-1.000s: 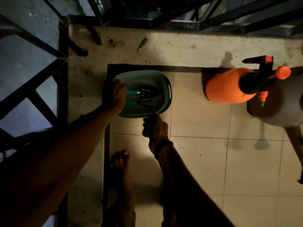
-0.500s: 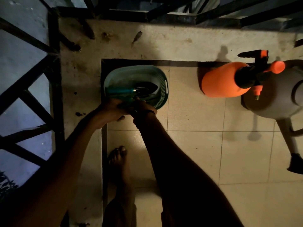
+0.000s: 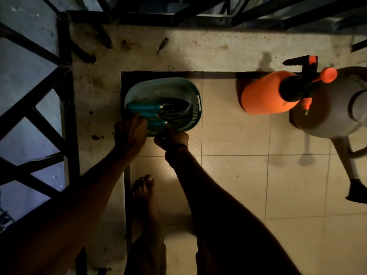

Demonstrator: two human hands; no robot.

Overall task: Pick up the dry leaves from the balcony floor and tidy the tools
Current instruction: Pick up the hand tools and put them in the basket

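A teal plastic basket (image 3: 195, 90) sits in the floor corner. Inside lie three garden tools (image 3: 148, 108) with teal handles and dark metal heads. My left hand (image 3: 130, 135) grips the basket's near-left rim, and its fingertips reach the tool handles. My right hand (image 3: 172, 138) is curled at the near rim, just below the nearest handle. In the dim light I cannot see whether it holds anything. A dry leaf (image 3: 163, 44) lies on the concrete ledge behind the basket. Small dark debris (image 3: 96, 137) lies on the left ledge.
An orange pressure sprayer (image 3: 266, 94) and a grey watering can (image 3: 335, 112) stand on the tiles at the right. Black railing (image 3: 65, 80) runs along the left and far sides. My bare foot (image 3: 146, 197) stands on the tiles below the basket.
My right hand carried a teal-handled tool to the basket, and that tool now lies inside. My left hand slid from the basket's left rim to its near-left rim.
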